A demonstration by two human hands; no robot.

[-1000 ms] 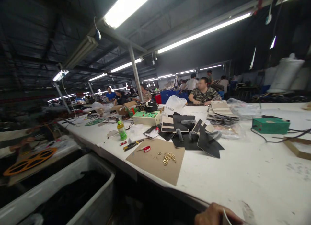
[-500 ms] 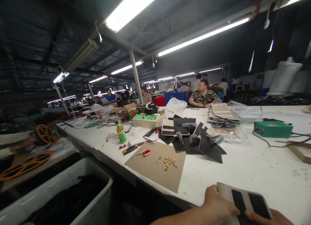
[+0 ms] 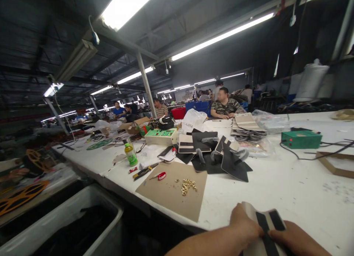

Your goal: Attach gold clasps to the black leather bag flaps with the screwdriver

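At the front edge of the white table, my left hand [image 3: 245,224] grips the left side of a beige panel [image 3: 249,210] with black stripes. My right hand [image 3: 295,237] holds the same panel from the right, its thumb on the striped face near the left thumb. The panel curves between the two hands, and its lower part runs out of view. To the left lies a brown cardboard sheet [image 3: 168,197] bearing small gold-coloured metal pieces [image 3: 188,187] and a small red-handled tool [image 3: 162,176]. Black and beige panels with grey straps [image 3: 235,164] are heaped behind it.
A green box with cables [image 3: 301,139] stands at the right. Toward the left are a green-labelled bottle [image 3: 131,154], a yellow-black cutter [image 3: 145,171] and a control box [image 3: 161,136]. A grey bin [image 3: 118,211] stands below the table edge. A person in camouflage [image 3: 226,105] sits across.
The panel has gone from nearly flat to curved between my hands, and both hands have shifted slightly left and up in view. The whole scene has slid left as the camera turned.
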